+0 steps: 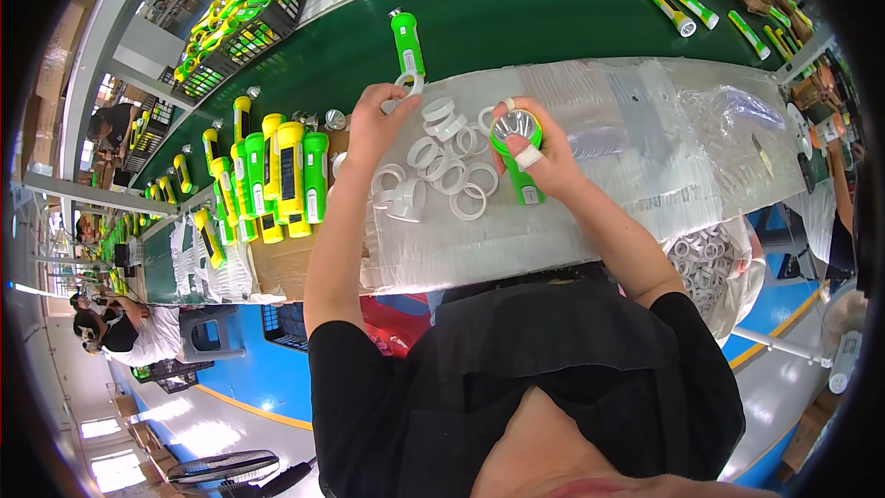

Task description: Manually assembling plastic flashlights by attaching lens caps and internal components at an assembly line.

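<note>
My right hand [537,143] is wrapped round a green flashlight [527,186], its shiny reflector turned up and my thumb over the reflector. White tape is on two of those fingers. Between the fingertips of my left hand [380,120] is a white plastic ring [411,83], held at the far side of a loose pile of white rings [449,175]. Just beyond that ring a green flashlight [407,44] lies on the green belt. To the left of my left forearm several green and yellow flashlights [290,171] lie side by side, with loose reflectors [335,119] near their far ends.
Clear plastic sheeting [636,175] covers the bench. Beyond it runs a green conveyor belt [535,9] with flashlights [668,9] at far right. A black crate [286,9] of flashlights stands far left. A sack of white rings [705,263] hangs at right. Other people sit at both sides.
</note>
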Motion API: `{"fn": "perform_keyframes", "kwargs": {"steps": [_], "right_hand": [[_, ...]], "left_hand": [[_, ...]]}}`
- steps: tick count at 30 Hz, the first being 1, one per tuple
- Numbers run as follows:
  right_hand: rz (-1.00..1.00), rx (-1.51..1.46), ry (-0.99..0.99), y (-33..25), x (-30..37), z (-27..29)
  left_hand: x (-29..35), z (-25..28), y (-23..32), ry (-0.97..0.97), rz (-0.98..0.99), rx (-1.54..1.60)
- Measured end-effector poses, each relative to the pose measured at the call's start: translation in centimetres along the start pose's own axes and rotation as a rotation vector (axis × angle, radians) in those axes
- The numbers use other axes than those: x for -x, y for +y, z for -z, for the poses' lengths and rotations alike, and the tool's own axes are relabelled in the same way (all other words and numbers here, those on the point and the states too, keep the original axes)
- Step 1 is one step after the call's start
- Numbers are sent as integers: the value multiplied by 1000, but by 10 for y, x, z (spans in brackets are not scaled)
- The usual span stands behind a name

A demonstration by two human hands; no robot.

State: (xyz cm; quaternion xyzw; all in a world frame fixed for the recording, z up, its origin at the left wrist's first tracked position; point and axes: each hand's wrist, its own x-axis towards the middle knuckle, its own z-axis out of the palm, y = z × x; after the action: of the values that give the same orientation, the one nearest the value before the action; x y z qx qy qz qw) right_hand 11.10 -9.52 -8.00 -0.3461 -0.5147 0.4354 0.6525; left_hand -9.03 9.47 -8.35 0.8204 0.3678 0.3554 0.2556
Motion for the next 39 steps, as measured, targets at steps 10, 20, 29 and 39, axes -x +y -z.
{"fn": "perform_keyframes", "kwargs": {"steps": [10,20,29,39], "right_hand": [[-41,-7,-66,-1,4,-1],[371,757,-310,-57,-7,51],[64,1142,-727,-142,-40,42],[-291,1644,-382,-131,-36,15]], "left_hand": [[56,0,124,-86,-448,115],[52,-6,143,-174,-481,75],[59,-45,156,-279,-282,250],[56,-57,154,-201,-339,315]]}}
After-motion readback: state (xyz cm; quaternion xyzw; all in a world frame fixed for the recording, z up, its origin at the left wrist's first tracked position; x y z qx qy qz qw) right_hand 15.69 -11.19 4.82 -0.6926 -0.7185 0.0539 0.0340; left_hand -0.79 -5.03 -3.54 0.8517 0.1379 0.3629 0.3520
